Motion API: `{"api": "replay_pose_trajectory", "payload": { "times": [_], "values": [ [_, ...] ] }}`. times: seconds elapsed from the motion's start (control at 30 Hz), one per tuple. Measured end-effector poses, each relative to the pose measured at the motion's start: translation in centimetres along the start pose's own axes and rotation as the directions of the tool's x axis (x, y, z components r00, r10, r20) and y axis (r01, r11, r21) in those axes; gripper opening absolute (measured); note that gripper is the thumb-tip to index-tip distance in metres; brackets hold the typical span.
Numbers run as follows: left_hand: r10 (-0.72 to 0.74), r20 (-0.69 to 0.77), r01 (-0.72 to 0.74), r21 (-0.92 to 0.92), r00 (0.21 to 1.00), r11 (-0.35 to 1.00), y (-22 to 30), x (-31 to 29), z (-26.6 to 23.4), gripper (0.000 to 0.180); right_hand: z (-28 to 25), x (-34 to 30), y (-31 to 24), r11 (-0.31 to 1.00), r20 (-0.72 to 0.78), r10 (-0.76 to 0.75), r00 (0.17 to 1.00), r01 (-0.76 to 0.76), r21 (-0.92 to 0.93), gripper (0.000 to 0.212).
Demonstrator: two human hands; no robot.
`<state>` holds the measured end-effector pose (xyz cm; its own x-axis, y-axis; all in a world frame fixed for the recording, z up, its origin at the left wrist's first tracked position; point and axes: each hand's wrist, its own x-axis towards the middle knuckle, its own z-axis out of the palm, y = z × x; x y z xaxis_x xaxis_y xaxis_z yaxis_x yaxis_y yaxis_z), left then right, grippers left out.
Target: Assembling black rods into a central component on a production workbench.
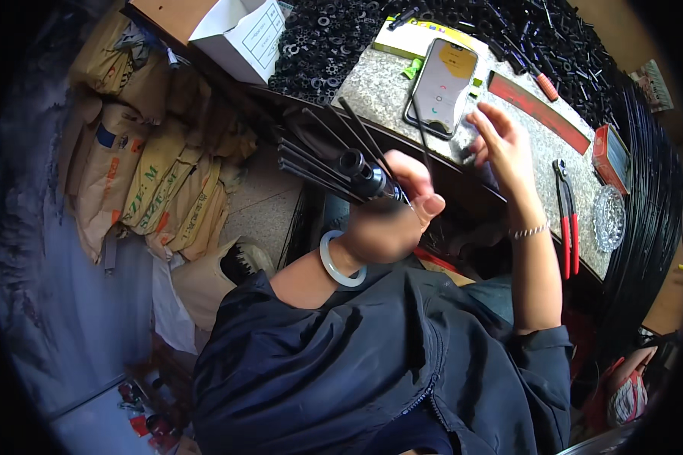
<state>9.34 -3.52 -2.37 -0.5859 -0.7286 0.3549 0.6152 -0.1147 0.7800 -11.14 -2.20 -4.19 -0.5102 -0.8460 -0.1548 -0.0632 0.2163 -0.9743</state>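
My left hand [411, 205] is closed around a black tubular hub with thin rods [367, 176], which looks like part of an umbrella frame. Several dark rods fan out from it toward the upper left, and one more stands up toward the phone. The palm side of this hand is blurred. To the right, my right hand [502, 144] is raised over the bench edge with its fingers apart and nothing visible in them. Just beyond its fingertips lies a phone [442, 87] with a lit screen, on the speckled stone bench top [376, 83].
Heaps of small black parts [326, 42] cover the far bench. Red-handled pliers [566, 220], a red strip [539, 111], a glass dish [609, 218] and a red box [612, 158] lie rightward. A white carton [239, 42] stands far left; brown sacks [110, 174] line the floor.
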Motion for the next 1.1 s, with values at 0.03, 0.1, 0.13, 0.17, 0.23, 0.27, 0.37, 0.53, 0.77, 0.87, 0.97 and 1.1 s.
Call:
{"api": "replay_pose_trajectory", "payload": {
  "times": [0.03,0.1,0.13,0.17,0.23,0.27,0.37,0.53,0.77,0.87,0.97,1.1],
  "values": [
    [0.005,-0.01,-0.005,0.01,1.0,1.0,0.2,0.1,0.1,0.022,0.3,0.9,-0.3,0.999,0.016,0.048,0.999,-0.048,0.023,0.052],
    [-0.014,-0.028,0.013,-0.017,1.0,1.0,0.4,0.2,-0.1,0.013,0.5,2.7,-0.3,0.997,-0.022,0.057,0.998,-0.059,-0.054,0.05],
    [-0.013,-0.031,0.013,-0.018,0.999,1.0,0.4,0.3,-0.2,0.013,0.5,3.2,-0.6,0.994,-0.029,0.077,0.997,-0.079,-0.077,0.046],
    [0.016,-0.013,-0.015,0.035,1.0,0.999,0.4,0.5,-0.3,0.014,0.6,3.7,-0.7,0.994,-0.028,0.078,0.997,-0.08,-0.078,0.046],
    [0.044,0.002,-0.044,0.091,0.999,0.995,0.5,0.6,-0.5,0.016,0.5,4.6,-0.5,0.977,0.052,0.103,0.993,-0.091,-0.191,0.036],
    [0.007,0.0,-0.007,0.083,1.0,0.997,0.6,0.6,-0.7,0.021,0.4,4.8,-0.3,0.977,0.053,0.104,0.993,-0.092,-0.192,0.036],
    [-0.045,-0.017,0.047,0.078,0.999,0.996,0.7,0.8,-0.3,0.028,0.0,4.8,-0.1,0.988,0.115,0.116,0.987,-0.103,-0.113,0.026],
    [-0.004,-0.042,0.009,0.117,0.999,0.993,0.3,0.8,0.0,0.031,-0.6,2.3,0.2,0.95,0.007,-0.019,1.0,0.016,0.313,0.017],
    [-0.023,0.024,0.018,0.2,0.999,0.98,-0.9,0.4,0.7,0.028,-3.3,-5.5,0.8,0.459,0.139,-0.087,0.986,-0.084,0.884,0.046],
    [-0.012,0.053,0.001,0.213,0.999,0.977,-1.5,0.4,1.6,0.027,-3.6,-7.3,0.4,0.499,0.092,-0.06,0.994,-0.05,0.865,0.048],
    [-0.012,0.024,0.009,0.089,1.0,0.996,-2.0,0.3,2.5,0.024,-4.0,-8.3,-0.9,0.66,-0.059,-0.073,0.996,0.093,0.746,0.045],
    [-0.029,0.052,0.023,0.122,0.998,0.992,-2.3,0.1,3.5,0.023,-5.6,-8.9,-1.2,0.672,-0.013,-0.09,0.996,0.07,0.737,0.052]
  ]
}}
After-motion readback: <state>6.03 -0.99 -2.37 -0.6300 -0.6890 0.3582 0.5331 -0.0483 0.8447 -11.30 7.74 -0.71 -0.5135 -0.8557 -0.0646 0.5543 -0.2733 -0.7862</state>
